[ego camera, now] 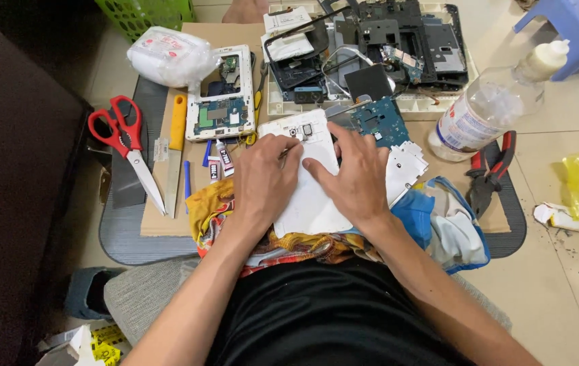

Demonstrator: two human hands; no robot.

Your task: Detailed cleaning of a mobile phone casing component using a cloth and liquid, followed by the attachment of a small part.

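A white tablet back cover (pixel 309 203) lies face down on a colourful cloth (pixel 208 203) in front of me. My left hand (pixel 264 177) rests on its left side, and the fingers pinch a thin tool near the camera opening at the top. My right hand (pixel 350 177) presses flat on the cover's right half, fingers spread. A blue circuit board (pixel 381 120) lies just beyond my right hand.
Red scissors (pixel 125 139), an orange-handled knife (pixel 175 146), an opened white device frame (pixel 223 95), small glue tubes (pixel 224 157), a tray of dismantled parts (pixel 370 47), a clear liquid bottle (pixel 486 112), red pliers (pixel 492 169), a white bag (pixel 167 57), a blue stool (pixel 574 27).
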